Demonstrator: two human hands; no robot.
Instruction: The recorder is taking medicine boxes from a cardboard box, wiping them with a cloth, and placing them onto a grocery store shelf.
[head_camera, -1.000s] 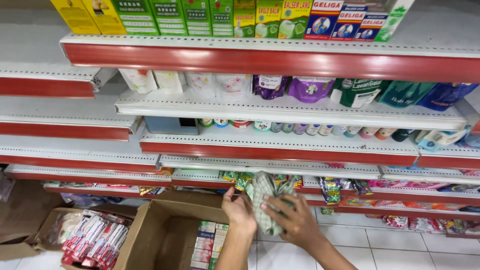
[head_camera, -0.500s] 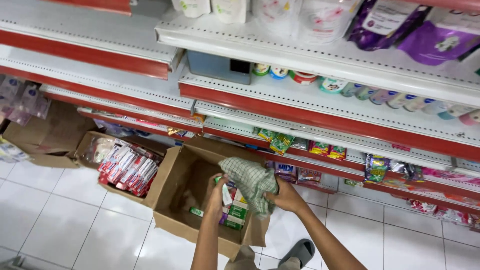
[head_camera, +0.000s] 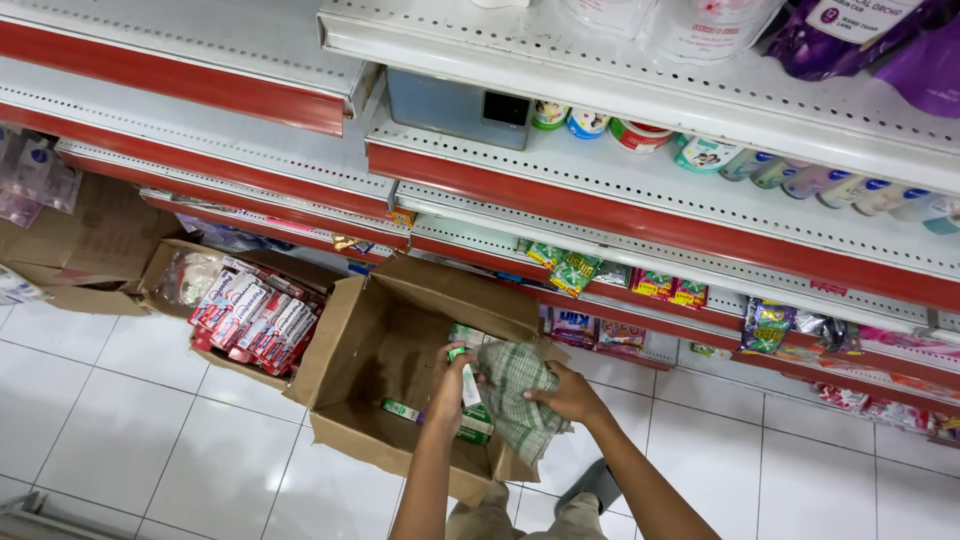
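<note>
My right hand (head_camera: 568, 392) grips a green and white checked cloth (head_camera: 515, 395) bunched over the right side of an open cardboard box (head_camera: 365, 345) on the floor. My left hand (head_camera: 455, 378) is inside the box opening, closed on a slim white and green boxed tube (head_camera: 468, 385). More green and white boxed tubes (head_camera: 402, 410) lie at the bottom of the box. Both forearms reach down from the bottom of the view.
A second cardboard box (head_camera: 165, 270) to the left holds several red and white boxed tubes (head_camera: 260, 320). Red-edged shop shelves (head_camera: 640, 215) with small jars, sachets and pouches rise behind. More flattened cardboard (head_camera: 90, 240) sits far left. White floor tiles (head_camera: 130, 430) surround the boxes.
The view has tilted down from the shelves to the floor boxes. Both hands have lowered with the cloth from the bottom shelf into the open box; my left hand now holds a boxed tube.
</note>
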